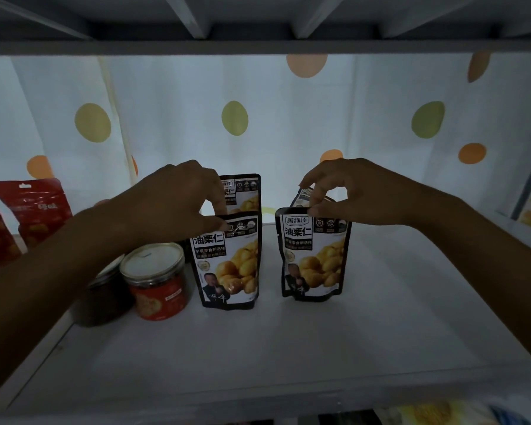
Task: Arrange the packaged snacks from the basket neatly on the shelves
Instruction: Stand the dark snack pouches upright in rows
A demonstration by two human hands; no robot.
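Broadly, a white curtain with green and orange dots (181, 118) is hung behind both hands, and a flat white shelf board (288, 348) is spread beneath them. Two red plastic snack bags (34, 207) are stood at the back, well to the left of the left hand (178, 204). A black-edged standing pouch printed with yellow chestnuts (227, 262) is held upright on the board under the left hand, its top edge pinched between curled thumb and fingers. A second pouch of the same kind (246, 191) is stood just behind it. A matching pouch (314, 256) is held upright under the right hand (356, 194), its top edge nipped between thumb and forefinger. A fourth pouch (302, 196) is partly hidden behind it. A clear round jar with a red label and white lid (157, 280) is set below the left wrist, and a darker jar (101, 292) is set beside it under the left forearm.
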